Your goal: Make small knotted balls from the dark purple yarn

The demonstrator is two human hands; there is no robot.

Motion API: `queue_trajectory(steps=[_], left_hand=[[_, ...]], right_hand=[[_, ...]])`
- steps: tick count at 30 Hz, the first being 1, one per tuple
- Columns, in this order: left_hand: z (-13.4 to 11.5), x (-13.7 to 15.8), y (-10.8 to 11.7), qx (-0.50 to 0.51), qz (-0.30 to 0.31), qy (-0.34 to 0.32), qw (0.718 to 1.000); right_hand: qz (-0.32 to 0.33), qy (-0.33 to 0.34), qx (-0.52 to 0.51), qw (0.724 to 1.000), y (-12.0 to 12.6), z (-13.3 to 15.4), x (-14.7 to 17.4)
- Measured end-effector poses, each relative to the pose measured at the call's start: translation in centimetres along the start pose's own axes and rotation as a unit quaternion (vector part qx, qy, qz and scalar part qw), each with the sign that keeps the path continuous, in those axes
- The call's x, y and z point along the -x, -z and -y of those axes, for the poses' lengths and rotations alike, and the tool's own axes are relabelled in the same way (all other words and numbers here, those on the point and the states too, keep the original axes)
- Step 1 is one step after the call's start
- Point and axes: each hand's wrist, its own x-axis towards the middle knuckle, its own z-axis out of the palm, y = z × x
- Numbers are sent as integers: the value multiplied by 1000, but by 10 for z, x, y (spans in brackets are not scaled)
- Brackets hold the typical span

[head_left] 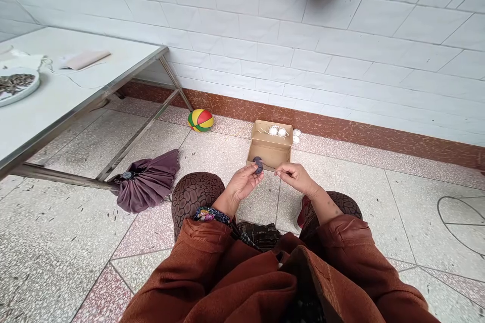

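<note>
My left hand is closed, its fingertips gripping a small dark blue-grey yarn bundle. Level with it on the other side, my right hand is pinched on a thin dark strand that seems to run across from the bundle. Just beyond both hands an open cardboard box sits on the floor. White yarn balls with loose thread lie in its far part. More small white pieces are beside the box on the right.
To the left stands a metal-framed table bearing a plate of dark bits. A folded purple umbrella rests by its leg, and a coloured ball lies near the wall. A wire ring is on the floor at right.
</note>
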Motion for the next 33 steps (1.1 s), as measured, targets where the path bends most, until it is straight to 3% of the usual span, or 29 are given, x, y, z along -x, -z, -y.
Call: queue_trajectory(steps=[9, 15, 19, 25, 33], left_hand=[[9, -5, -1, -58, -35, -67, 995], [13, -1, -9, -200, -1, -69, 977], [15, 3, -10, -286, 58, -32, 956], [13, 7, -15, -239, 133, -57, 960], [12, 7, -16, -170, 137, -65, 974]], right_hand=[[72, 52, 70, 994, -15, -4, 1], [-38, 51, 78, 995, -10, -3, -6], [-45, 77, 96, 991, -8, -7, -11], [-106, 16, 76, 991, -17, -19, -15], [-70, -36, 8, 997, -28, -24, -14]])
